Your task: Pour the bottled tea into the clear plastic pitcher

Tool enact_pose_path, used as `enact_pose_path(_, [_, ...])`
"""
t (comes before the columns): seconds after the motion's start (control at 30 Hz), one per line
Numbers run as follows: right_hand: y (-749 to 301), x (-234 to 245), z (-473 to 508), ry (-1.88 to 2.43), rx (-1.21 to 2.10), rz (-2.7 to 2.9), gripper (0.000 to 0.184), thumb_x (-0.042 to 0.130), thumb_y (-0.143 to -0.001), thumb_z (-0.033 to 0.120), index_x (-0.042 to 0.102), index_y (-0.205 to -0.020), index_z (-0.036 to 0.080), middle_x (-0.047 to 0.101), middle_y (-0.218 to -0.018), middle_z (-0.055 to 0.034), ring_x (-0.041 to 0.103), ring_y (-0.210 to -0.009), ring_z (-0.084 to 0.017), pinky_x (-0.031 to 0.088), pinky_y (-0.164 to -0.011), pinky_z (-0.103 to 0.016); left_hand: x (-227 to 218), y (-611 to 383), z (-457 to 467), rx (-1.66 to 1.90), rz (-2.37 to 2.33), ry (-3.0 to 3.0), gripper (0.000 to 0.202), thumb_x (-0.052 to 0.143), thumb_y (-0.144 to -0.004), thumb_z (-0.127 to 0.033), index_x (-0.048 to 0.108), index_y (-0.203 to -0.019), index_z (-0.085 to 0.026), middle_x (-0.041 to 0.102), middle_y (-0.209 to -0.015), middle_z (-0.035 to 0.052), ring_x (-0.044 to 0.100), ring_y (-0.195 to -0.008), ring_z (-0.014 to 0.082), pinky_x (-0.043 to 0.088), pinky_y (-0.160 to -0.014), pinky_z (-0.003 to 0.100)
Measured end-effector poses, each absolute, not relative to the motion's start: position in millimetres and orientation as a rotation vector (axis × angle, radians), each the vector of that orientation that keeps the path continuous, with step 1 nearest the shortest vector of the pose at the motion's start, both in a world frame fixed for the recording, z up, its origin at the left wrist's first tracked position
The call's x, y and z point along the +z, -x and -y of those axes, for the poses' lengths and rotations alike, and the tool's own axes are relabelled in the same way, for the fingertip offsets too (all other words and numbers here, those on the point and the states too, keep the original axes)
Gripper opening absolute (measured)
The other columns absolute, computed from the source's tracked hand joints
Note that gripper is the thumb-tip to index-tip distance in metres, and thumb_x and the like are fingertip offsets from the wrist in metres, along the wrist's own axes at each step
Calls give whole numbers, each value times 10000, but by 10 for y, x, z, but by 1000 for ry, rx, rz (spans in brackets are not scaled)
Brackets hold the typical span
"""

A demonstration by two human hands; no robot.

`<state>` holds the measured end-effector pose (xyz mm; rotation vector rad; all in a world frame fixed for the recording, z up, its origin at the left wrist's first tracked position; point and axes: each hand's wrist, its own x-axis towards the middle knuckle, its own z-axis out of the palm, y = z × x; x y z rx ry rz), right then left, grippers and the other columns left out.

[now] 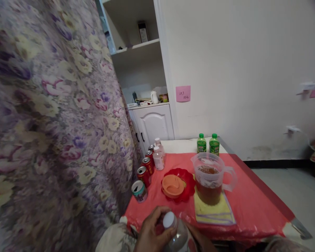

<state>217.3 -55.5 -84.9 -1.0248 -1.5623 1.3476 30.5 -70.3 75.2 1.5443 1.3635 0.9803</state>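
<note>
A clear plastic bottle (180, 238) with a white cap (170, 220) is held upright, slightly tilted, at the table's near edge. My left hand (152, 233) is closed around its upper part, thumb across the front just below the cap. Against the bottle's right side is my right hand (201, 241), wrapped round the body; its fingers are mostly hidden. Beyond them, a big translucent jug (209, 182) of brown liquid stands on a folded yellow cloth (212, 214). To its left an orange divided bowl (172, 186) rests in a red scalloped dish (190, 185).
Several drink cans (144, 176) line the table's left edge, with two pale pink bottles (159, 159) beside them. Two green-capped bottles (214, 145) stand behind the jug. A red cover (254, 203) lies over the table (178, 145). A floral curtain (68, 122) hangs close on the left.
</note>
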Motion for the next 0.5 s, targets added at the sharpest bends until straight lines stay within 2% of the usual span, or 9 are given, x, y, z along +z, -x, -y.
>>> enact_pose_path(0.13, [-2128, -901, 419, 1028, 1393, 1549, 637, 692, -745, 594, 634, -1328, 345, 688, -1337, -87, 634, -1229, -384, 502, -1042, -520, 959, -181, 688, 1044, -1469, -1567, 371, 759, -678, -373, 683, -994, -195, 725, -950, 46, 650, -919, 236, 494, -824, 317])
enact_pose_path(0.3, [-2167, -925, 355, 1063, 1421, 1567, 625, 653, -778, 623, 648, -1309, 292, 700, -1298, -118, 679, -1154, -362, 547, -962, -515, 1204, 13, 539, 1127, -1605, -1696, 390, 749, -707, -401, 673, -1039, -211, 724, -1069, 59, 657, -1023, 256, 481, -930, 365])
enact_pose_path(0.43, [-2254, -867, 464, 1060, 1403, 1590, 743, 796, -668, 562, 613, -1341, 304, 660, -1360, -108, 694, -1106, -349, 561, -924, -475, 1434, 102, 290, 1181, -1669, -1840, 347, 714, -743, -381, 667, -1039, -206, 731, -1057, 54, 664, -983, 237, 496, -898, 359])
enact_pose_path(0.5, [-2287, -803, 535, 1085, 1387, 1604, 661, 773, -728, 530, 616, -1325, 296, 671, -1338, -95, 694, -1093, -318, 554, -936, -452, 1554, 115, 121, 1182, -1701, -1920, 342, 685, -767, -376, 660, -1056, -196, 735, -1022, 54, 668, -930, 222, 509, -855, 351])
